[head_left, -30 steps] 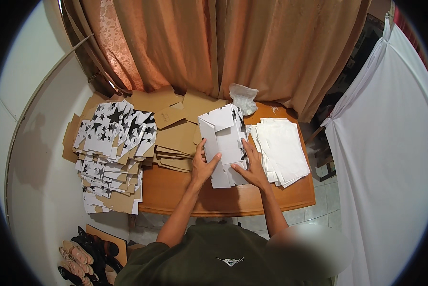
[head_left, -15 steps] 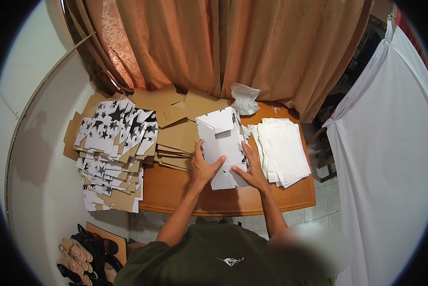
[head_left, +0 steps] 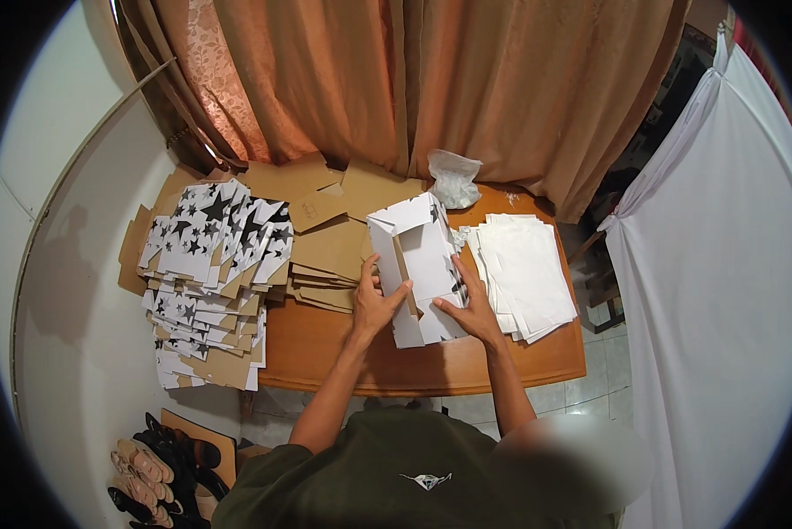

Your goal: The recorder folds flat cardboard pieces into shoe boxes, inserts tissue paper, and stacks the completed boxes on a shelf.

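Observation:
A partly folded white cardboard box stands in front of me on the table, its plain white inside facing up and dark star print showing at the right edge. My left hand grips its left side, fingers on the outer wall and thumb over a flap that leans inward with a brown edge. On the right side my right hand holds the wall, its thumb reaching toward the near end. Star-printed cardboard sheets are piled to the left. Right of the box lies a stack of white sheets.
Brown cardboard pieces lie between the star-printed pile and the box. A crumpled clear plastic bag sits at the back of the wooden table. Curtains hang behind, a white cloth at right, shoes at lower left.
The box has turned slightly and shifted a little right. Its left flap now stands up more, baring a brown edge, and the near end flaps have changed position. Both hands keep hold.

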Tool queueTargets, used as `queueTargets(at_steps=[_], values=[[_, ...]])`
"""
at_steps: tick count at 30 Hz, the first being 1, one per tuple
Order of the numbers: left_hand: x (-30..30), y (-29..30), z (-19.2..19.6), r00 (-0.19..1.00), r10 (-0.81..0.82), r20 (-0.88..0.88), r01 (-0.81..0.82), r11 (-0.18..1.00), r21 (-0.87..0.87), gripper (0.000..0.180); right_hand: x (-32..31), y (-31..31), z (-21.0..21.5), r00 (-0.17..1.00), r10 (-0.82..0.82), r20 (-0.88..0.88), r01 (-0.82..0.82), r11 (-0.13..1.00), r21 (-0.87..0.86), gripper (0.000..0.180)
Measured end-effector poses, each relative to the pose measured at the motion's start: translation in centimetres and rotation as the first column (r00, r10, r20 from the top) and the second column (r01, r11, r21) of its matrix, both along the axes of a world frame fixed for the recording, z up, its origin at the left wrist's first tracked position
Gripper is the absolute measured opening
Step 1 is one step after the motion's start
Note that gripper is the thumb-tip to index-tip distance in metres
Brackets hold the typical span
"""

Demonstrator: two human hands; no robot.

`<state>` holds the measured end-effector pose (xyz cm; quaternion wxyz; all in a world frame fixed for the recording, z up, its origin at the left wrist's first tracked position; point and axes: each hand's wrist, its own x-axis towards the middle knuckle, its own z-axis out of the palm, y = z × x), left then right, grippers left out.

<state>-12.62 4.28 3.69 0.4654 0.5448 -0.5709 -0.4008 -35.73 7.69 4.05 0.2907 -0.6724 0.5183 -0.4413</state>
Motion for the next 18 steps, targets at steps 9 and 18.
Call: queueTargets(at_steps=[9,18], values=[[-0.6,0.5,1.0,0.995,0.038,0.093,-0.039,0.999,0.008,0.107,0.6,0.3,0.3,0.997,-0.008,-0.071,0.008,1.0,0.0,0.097],[-0.8,0.8,1.2,0.937,0.101,0.335,-0.089,0.995,-0.051,0.102,0.8,0.4,0.1,0.993,0.046,-0.108,-0.045,0.999,0.008,0.102]])
